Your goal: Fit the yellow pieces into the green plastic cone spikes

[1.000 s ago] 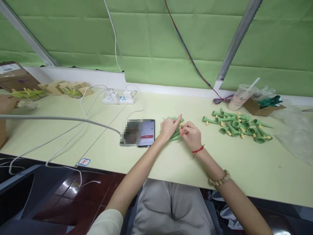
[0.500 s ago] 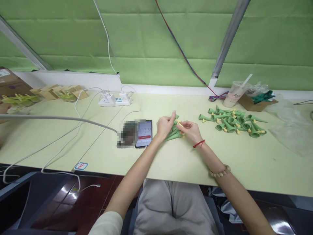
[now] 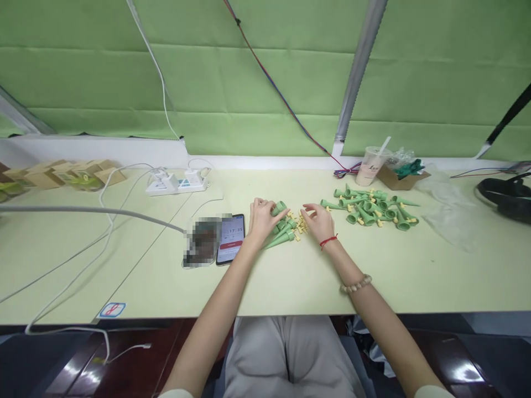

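My left hand (image 3: 262, 220) is closed around a green cone-shaped piece (image 3: 279, 208), its wide mouth facing right. Under and beside that hand lie more green cones (image 3: 282, 237), some hidden by the fingers. My right hand (image 3: 320, 222) is just to the right, fingers curved and slightly apart over a small pile of yellow pieces (image 3: 302, 224); I see nothing held between them. Farther right lies a heap of green cones with yellow pieces on them (image 3: 367, 207).
Left of my hands lie a phone (image 3: 230, 239) and a blurred-out item (image 3: 202, 243). A power strip (image 3: 178, 184), cables and small cardboard boxes (image 3: 68, 172) stand farther left. Back right are a drink cup (image 3: 368, 166), a cardboard box (image 3: 396, 179), plastic bags (image 3: 448, 215) and a black headset (image 3: 508, 196).
The view has turned right. My hands have moved apart: the right one has left the cone at the left hand and lowered to the yellow pile. The left hand now holds a cone.
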### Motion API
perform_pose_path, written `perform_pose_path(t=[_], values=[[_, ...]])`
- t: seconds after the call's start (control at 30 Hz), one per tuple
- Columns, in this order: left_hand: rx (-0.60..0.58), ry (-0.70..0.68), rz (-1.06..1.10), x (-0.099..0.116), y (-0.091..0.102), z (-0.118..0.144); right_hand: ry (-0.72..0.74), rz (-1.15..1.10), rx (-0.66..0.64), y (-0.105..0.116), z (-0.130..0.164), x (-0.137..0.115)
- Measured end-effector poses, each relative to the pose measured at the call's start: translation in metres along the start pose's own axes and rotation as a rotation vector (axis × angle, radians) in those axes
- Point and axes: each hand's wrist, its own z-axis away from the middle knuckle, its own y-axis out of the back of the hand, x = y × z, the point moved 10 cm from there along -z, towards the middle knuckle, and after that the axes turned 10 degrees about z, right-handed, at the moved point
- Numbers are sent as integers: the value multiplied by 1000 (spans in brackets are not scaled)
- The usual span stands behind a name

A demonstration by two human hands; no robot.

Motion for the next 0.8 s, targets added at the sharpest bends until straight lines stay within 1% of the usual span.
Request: perform_pose_path(t=[0.07, 0.13, 0.2, 0.27, 0.33, 0.4, 0.53, 0.6, 0.63, 0.67, 0.7, 0.8], values=[[-48, -54, -55, 2, -6, 1, -10, 85, 84, 9, -5, 10], [-94, -82, -97, 2, -12, 3, -54, 208, 129, 14, -9, 26], [-129, -80, -102, 1, -16, 5, -114, 308, 105, 12, -11, 43], [-139, -61, -75, 0, -17, 7, -129, 356, 30, 3, -13, 55], [-119, -39, -42, 0, -14, 7, -113, 359, -45, -7, -14, 59], [-67, -15, -8, 1, -7, 7, -96, 334, -86, -13, -13, 59], [124, -4, 114, 11, 11, 10, -64, 301, -107, -17, -12, 51], [219, -36, 191, 20, 18, 15, -74, 312, -95, -17, -11, 51], [248, -70, 223, 26, 19, 19, -86, 318, -87, -17, -10, 52], [255, -111, 246, 34, 18, 22, -94, 319, -83, -18, -10, 54], [238, -162, 264, 42, 15, 26, -98, 315, -80, -20, -10, 56], [132, -308, 270, 64, -1, 36, -61, 252, -62, -26, -11, 58]])
